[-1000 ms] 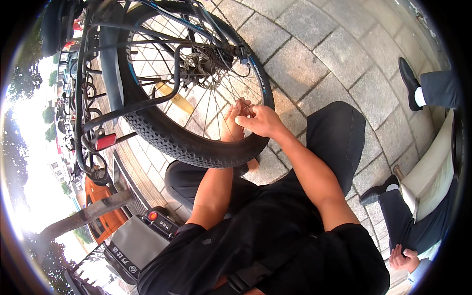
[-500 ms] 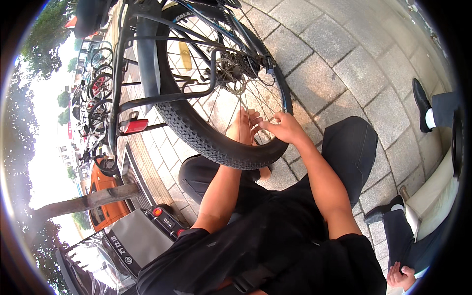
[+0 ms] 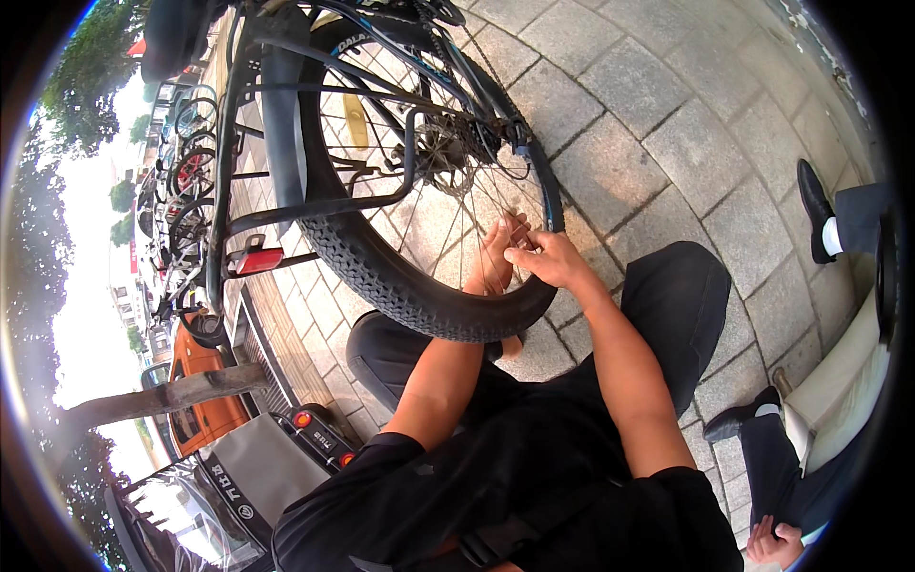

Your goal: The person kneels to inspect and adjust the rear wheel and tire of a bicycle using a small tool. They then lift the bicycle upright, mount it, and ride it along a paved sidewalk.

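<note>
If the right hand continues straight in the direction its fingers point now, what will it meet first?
The right hand points toward the left hand at the spokes. It would probably meet the left hand's fingers first, then the spokes; depth is unclear.

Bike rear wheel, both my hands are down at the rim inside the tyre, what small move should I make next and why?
Probably pinch a firmer hold with the right hand. Its fingers sit among the spokes at the rim, just inside the knobbly tyre, while the left hand presses flat beside it. What the fingertips grip is too small to tell.
</note>
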Demonstrator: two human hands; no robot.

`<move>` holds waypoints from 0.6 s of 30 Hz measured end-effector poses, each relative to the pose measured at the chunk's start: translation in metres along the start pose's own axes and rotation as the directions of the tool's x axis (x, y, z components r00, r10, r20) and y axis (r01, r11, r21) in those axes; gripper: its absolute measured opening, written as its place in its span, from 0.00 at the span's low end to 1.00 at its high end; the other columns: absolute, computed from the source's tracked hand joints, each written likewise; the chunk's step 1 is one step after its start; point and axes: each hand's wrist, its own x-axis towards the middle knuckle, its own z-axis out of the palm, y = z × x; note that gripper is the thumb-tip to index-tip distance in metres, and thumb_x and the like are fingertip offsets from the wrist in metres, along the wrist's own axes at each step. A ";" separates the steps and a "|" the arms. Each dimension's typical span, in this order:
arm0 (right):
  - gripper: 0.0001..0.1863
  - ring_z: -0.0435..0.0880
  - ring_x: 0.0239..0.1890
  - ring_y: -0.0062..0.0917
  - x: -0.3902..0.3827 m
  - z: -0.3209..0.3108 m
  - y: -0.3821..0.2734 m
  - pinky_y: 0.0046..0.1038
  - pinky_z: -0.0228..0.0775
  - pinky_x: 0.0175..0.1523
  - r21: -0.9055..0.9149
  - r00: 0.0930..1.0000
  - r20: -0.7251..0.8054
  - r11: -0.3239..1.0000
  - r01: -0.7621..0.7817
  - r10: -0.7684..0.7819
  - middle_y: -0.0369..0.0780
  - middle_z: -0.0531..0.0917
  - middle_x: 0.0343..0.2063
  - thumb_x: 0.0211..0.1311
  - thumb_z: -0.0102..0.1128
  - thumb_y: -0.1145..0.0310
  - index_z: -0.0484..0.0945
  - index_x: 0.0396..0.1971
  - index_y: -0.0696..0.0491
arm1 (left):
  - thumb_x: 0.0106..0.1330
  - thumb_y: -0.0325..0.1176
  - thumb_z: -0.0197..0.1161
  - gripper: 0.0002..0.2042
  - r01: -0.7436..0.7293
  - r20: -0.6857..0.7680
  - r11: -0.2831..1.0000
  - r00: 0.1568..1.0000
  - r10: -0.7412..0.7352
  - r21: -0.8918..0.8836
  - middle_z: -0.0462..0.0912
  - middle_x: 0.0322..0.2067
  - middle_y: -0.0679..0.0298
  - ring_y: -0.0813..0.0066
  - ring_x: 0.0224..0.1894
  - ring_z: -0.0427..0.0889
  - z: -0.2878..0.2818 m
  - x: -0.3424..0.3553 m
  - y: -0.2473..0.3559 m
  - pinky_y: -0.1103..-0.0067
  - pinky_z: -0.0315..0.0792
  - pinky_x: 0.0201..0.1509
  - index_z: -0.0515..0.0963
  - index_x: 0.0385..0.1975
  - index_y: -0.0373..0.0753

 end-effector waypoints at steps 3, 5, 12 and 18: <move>0.39 0.92 0.44 0.45 0.001 0.002 0.003 0.40 0.81 0.53 -0.034 0.997 -0.027 0.997 0.066 -0.066 0.54 0.91 0.34 0.55 0.73 0.33 0.90 0.43 0.61 | 0.84 0.47 0.57 0.20 -0.010 -0.029 0.995 0.999 0.013 0.098 0.84 0.56 0.64 0.69 0.57 0.82 0.001 0.003 0.001 0.66 0.74 0.59 0.77 0.65 0.41; 0.39 0.93 0.43 0.45 0.003 0.001 0.004 0.39 0.81 0.52 -0.028 0.997 -0.026 0.997 0.075 -0.076 0.54 0.90 0.30 0.55 0.72 0.33 0.90 0.38 0.62 | 0.85 0.47 0.56 0.17 -0.037 -0.020 0.994 0.999 0.039 0.098 0.86 0.49 0.68 0.73 0.52 0.83 0.000 0.005 0.001 0.72 0.73 0.54 0.81 0.59 0.43; 0.39 0.93 0.44 0.40 0.005 0.006 0.004 0.37 0.82 0.52 0.069 0.999 0.036 0.997 -0.043 0.040 0.50 0.92 0.39 0.53 0.75 0.36 0.88 0.43 0.62 | 0.85 0.46 0.56 0.20 -0.003 0.021 1.000 1.000 0.003 -0.002 0.84 0.56 0.60 0.68 0.55 0.84 -0.002 0.004 0.004 0.74 0.78 0.54 0.76 0.63 0.37; 0.34 0.92 0.41 0.35 -0.023 -0.007 -0.060 0.35 0.81 0.51 0.049 0.985 0.157 0.996 -0.079 0.070 0.45 0.92 0.34 0.61 0.72 0.35 0.90 0.39 0.57 | 0.85 0.46 0.55 0.20 0.069 -0.022 0.997 0.997 -0.069 -0.041 0.83 0.50 0.58 0.65 0.51 0.84 0.002 -0.035 0.037 0.67 0.80 0.54 0.76 0.59 0.33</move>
